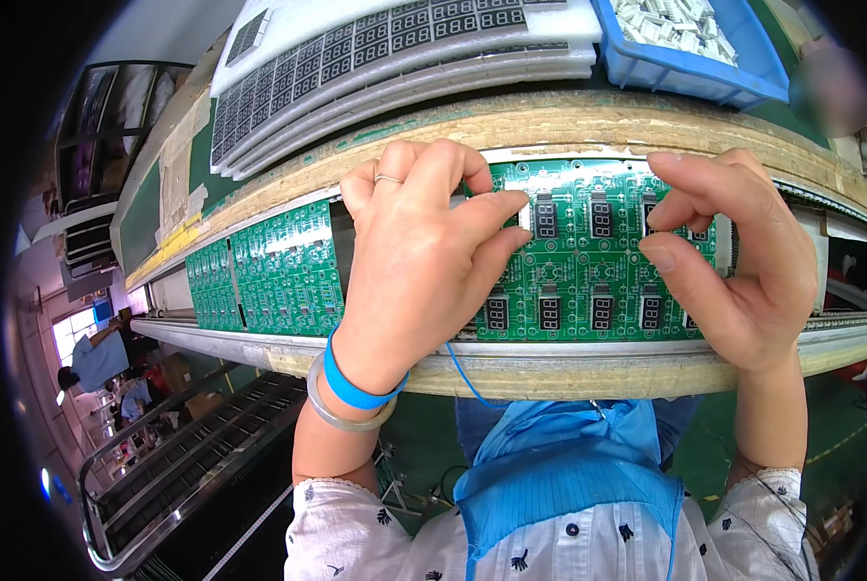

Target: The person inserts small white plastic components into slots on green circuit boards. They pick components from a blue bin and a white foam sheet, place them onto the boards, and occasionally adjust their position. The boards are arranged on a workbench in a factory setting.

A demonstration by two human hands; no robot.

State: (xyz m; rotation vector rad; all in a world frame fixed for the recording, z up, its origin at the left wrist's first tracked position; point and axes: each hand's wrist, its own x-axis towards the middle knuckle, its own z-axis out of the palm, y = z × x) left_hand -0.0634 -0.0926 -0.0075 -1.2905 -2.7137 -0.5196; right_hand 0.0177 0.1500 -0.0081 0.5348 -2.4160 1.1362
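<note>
A green circuit board [576, 266] lies in the rail in front of me, with two rows of black digit displays [601, 219] on it. Over its upper left corner is my left hand [424, 242], thumb and index finger pinched around a small white-sided part [525, 221], mostly hidden by the fingertips. My right hand [743, 257] hovers over the board's right end, thumb and fingers apart. Its fingertips are beside an upper-row digit display [648, 210], and I see nothing held between them. The hand hides some of the board's right side.
More green boards [283, 269] lie to the left in the same rail [230, 339]. White foam sheets [404, 82] bearing rows of digit displays are stacked beyond the wooden edge. At the far right, a blue bin [646, 70] holds many white parts. A blue cord [467, 376] hangs near my left wrist.
</note>
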